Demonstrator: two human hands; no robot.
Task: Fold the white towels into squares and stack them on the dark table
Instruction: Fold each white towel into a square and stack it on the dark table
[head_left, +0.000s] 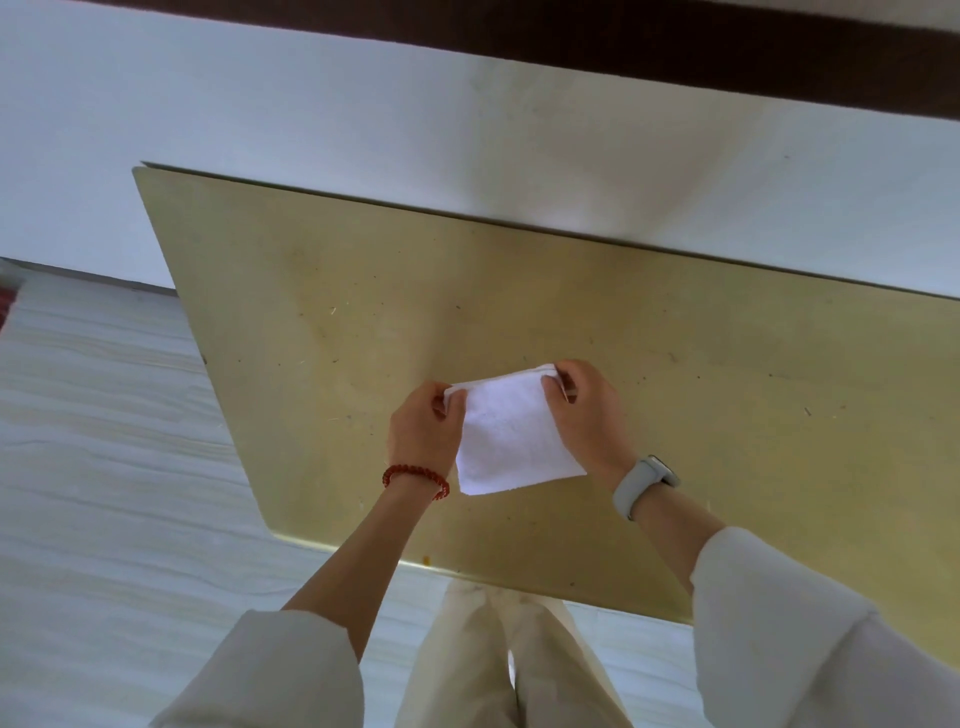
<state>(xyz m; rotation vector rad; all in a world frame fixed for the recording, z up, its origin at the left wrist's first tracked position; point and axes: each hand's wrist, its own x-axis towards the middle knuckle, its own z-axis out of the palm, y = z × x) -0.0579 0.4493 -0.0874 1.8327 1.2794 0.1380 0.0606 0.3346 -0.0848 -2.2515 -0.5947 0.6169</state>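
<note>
We hold the small white terry towel (514, 431), already folded to a near square, on the yellowish flat surface (675, 364). Our left hand (423, 428) and right hand (587, 410) each pinch a far corner. We should align the edges there, then press flat.

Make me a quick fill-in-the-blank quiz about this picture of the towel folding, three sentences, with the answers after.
1. Both hands pinch the far corners of one folded white ____.
2. The left hand has a red beaded ____ on its wrist.
3. The right hand has a pale ____ strapped on its wrist.

The table under the hands looks yellowish here.

Missing words: towel; bracelet; watch
</note>
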